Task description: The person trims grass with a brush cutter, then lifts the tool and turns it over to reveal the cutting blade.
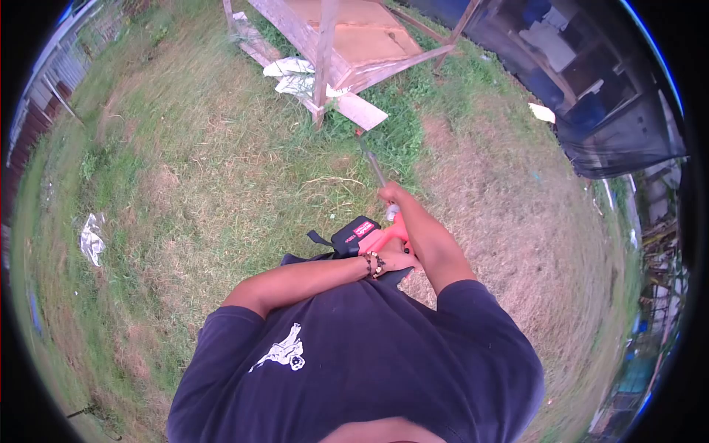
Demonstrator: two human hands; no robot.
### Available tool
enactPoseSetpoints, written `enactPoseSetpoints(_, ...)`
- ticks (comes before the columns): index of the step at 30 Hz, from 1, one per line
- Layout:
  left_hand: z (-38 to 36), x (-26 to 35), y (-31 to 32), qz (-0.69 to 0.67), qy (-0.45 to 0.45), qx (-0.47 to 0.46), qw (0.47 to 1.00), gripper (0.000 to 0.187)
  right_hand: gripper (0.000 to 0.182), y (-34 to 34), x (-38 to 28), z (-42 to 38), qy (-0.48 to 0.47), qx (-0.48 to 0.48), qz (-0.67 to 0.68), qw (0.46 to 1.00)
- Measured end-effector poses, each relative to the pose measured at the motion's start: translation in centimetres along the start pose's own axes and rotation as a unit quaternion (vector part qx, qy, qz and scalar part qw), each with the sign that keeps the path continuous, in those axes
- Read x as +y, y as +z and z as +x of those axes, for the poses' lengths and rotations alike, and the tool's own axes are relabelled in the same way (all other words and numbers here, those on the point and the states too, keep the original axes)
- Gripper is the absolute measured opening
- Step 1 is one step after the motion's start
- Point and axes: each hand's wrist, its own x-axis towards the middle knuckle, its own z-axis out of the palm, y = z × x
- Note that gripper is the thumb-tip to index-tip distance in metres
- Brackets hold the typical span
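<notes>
A cordless grass trimmer (377, 168) runs forward from my body, its shaft reaching the grass near a wooden frame. My right hand (391, 193) is closed around the shaft. Further back, my left hand (399, 256), with a beaded bracelet at its wrist, wraps the red rear grip; some fingers are hidden. Beside that hand sits the trimmer's black battery (357, 235) with a red label, and a dark strap sticks out to its left. The cutting end is small and blurred among green grass below a pale board (361, 111).
Ahead stands a weathered wooden frame (325, 59) with legs and low boards. White scraps (289, 74) lie on its lower plank. Crumpled white plastic (92, 238) is on the grass at left. Dark netting (628, 140) hangs along the right, with a white piece (542, 113) by it.
</notes>
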Motion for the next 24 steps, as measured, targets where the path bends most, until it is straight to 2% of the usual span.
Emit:
enactPoseSetpoints(3,-0.1,0.6,-0.2,0.026,-0.020,-0.014,0.999,0.025,0.023,-0.5,1.1,0.6,0.029,0.014,0.031,0.999)
enactPoseSetpoints(5,-0.2,1.3,-0.3,0.035,-0.030,-0.034,0.998,0.025,0.021,-1.3,2.0,0.5,0.019,0.012,-0.005,1.000)
enactPoseSetpoints(9,1.3,0.2,-0.7,0.028,0.008,-0.072,0.997,0.023,0.021,-1.8,3.5,2.3,0.038,0.057,-0.056,0.996)
enactPoseSetpoints(11,1.0,0.1,-0.9,0.029,0.017,-0.077,0.996,0.022,0.021,-1.7,3.7,2.7,0.049,0.051,-0.036,0.997)
enactPoseSetpoints(14,1.1,0.0,-0.9,0.016,0.015,-0.072,0.997,0.023,0.020,-1.4,3.5,3.2,0.042,0.050,-0.038,0.997)
enactPoseSetpoints(18,0.3,0.6,-1.1,0.025,-0.003,-0.018,1.000,0.024,0.022,-1.0,0.4,2.6,0.008,0.044,-0.085,0.995)
enactPoseSetpoints(24,0.3,0.0,-2.1,-0.016,-0.020,0.009,1.000,0.022,0.025,1.1,-3.7,2.4,-0.038,-0.013,-0.148,0.988)
